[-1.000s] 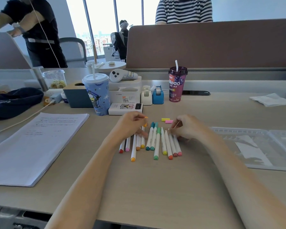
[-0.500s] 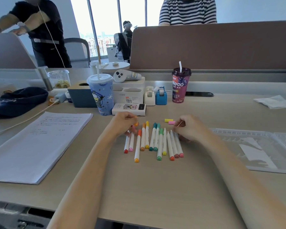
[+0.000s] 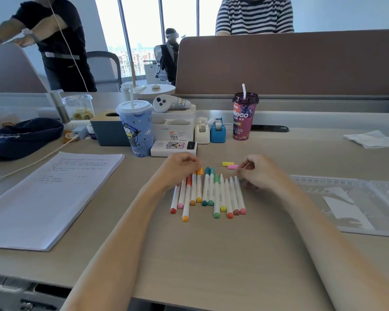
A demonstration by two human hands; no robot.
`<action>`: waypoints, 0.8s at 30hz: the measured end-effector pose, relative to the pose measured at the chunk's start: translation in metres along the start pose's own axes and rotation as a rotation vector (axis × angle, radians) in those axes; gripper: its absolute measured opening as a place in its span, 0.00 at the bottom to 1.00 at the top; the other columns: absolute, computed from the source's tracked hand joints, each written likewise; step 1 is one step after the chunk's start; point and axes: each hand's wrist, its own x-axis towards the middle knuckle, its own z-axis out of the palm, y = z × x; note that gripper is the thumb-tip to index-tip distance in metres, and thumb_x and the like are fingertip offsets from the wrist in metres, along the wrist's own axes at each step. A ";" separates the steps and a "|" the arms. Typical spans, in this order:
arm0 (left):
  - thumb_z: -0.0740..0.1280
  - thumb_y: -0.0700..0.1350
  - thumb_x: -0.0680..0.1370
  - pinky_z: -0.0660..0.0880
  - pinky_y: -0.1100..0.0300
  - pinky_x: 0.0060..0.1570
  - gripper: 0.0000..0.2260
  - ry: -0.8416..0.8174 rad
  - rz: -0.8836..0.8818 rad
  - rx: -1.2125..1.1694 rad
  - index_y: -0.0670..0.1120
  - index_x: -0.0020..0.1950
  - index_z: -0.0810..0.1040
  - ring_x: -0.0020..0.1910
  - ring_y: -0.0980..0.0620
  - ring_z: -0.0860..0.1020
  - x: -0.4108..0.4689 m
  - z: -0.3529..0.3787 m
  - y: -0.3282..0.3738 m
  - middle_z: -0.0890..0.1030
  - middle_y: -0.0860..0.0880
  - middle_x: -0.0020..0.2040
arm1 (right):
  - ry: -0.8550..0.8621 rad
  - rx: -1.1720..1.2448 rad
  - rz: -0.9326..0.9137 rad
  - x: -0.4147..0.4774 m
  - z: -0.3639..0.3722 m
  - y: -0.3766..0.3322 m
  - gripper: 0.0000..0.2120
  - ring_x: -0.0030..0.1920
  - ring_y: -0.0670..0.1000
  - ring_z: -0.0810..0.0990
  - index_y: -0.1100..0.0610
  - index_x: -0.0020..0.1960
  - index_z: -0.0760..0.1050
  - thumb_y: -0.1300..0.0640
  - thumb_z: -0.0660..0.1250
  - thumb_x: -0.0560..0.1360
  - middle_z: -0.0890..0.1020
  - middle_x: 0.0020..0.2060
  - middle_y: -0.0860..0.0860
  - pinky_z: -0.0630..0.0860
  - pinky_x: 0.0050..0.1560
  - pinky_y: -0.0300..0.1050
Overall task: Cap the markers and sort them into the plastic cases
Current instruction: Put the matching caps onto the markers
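Head view. A row of markers (image 3: 208, 194) lies side by side on the pale wood-grain table (image 3: 211, 254), between the two hands. Each marker is a slim white cylinder with a rounded coloured end nearest the viewer: red, pink, orange, yellow, teal, green and brown. At the far end several carry matching caps in orange, teal and green, while those to the right taper to bare white points. The left hand (image 3: 177, 170) rests over the far ends of the leftmost markers with its fingers (image 3: 193, 162) curled; whether they grip a marker cannot be told. The right hand (image 3: 263, 173) sits just beside the rightmost markers, with thumb and forefinger pinching a thin tan stick (image 3: 247, 165). A loose yellow cap (image 3: 228, 163) and pink cap (image 3: 232, 167), both short and blocky, lie touching each other between the hands, beyond the row. To the right, an open plastic case (image 3: 323, 181) of clear, ribbed, glossy material lies flat, with a white paper sheet (image 3: 344, 209) inside.
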 end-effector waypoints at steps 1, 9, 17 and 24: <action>0.66 0.48 0.79 0.73 0.68 0.36 0.04 -0.015 0.046 0.000 0.51 0.51 0.78 0.36 0.62 0.77 0.000 0.004 0.001 0.82 0.54 0.43 | 0.000 -0.006 -0.004 0.000 0.000 0.000 0.02 0.35 0.48 0.82 0.53 0.49 0.74 0.54 0.66 0.78 0.81 0.40 0.49 0.73 0.29 0.39; 0.68 0.52 0.76 0.77 0.55 0.56 0.06 -0.021 0.144 0.068 0.51 0.49 0.81 0.45 0.59 0.81 0.003 0.018 -0.005 0.84 0.54 0.42 | -0.062 -0.082 -0.071 -0.003 0.001 -0.003 0.03 0.41 0.45 0.76 0.50 0.45 0.76 0.54 0.67 0.78 0.78 0.43 0.47 0.69 0.34 0.37; 0.69 0.52 0.76 0.77 0.51 0.56 0.06 0.021 0.060 0.074 0.50 0.47 0.81 0.46 0.53 0.82 0.003 0.017 -0.004 0.84 0.54 0.39 | -0.158 -0.145 -0.121 -0.008 0.013 -0.011 0.07 0.40 0.44 0.75 0.49 0.42 0.78 0.47 0.72 0.73 0.77 0.39 0.45 0.66 0.35 0.37; 0.67 0.52 0.76 0.78 0.49 0.55 0.05 0.026 0.004 0.170 0.52 0.45 0.80 0.46 0.52 0.82 0.003 0.018 -0.004 0.84 0.56 0.38 | -0.144 -0.159 -0.126 -0.008 0.015 -0.011 0.07 0.42 0.44 0.75 0.49 0.44 0.77 0.47 0.72 0.73 0.78 0.41 0.45 0.68 0.37 0.38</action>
